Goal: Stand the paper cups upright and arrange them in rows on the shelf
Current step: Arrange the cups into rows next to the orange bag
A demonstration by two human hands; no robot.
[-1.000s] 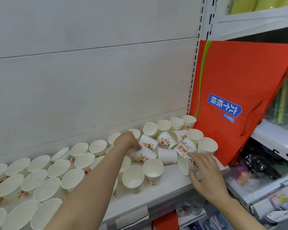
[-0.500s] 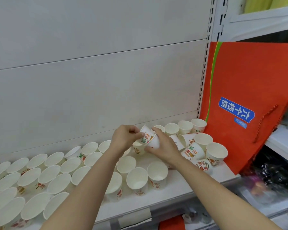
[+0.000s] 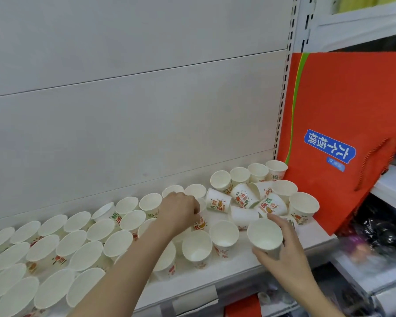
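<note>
Since half a second ago my hands have parted. Right hand (image 3: 286, 245), lower right of frame, fingers curled round an upright paper cup (image 3: 264, 236) at the shelf (image 3: 233, 268) front. Left hand (image 3: 178, 211), centre frame, pinches a printed cup (image 3: 200, 223) among the rows; tipped cups (image 3: 242, 197) upper right.

Our left hand (image 3: 180, 210) covers most of the paper cup (image 3: 200, 221) it holds, so we cannot tell how that cup sits. The rows of upright cups (image 3: 55, 245) run off the left edge. Goods on the lower right shelf (image 3: 370, 259) blur beyond naming.
</note>
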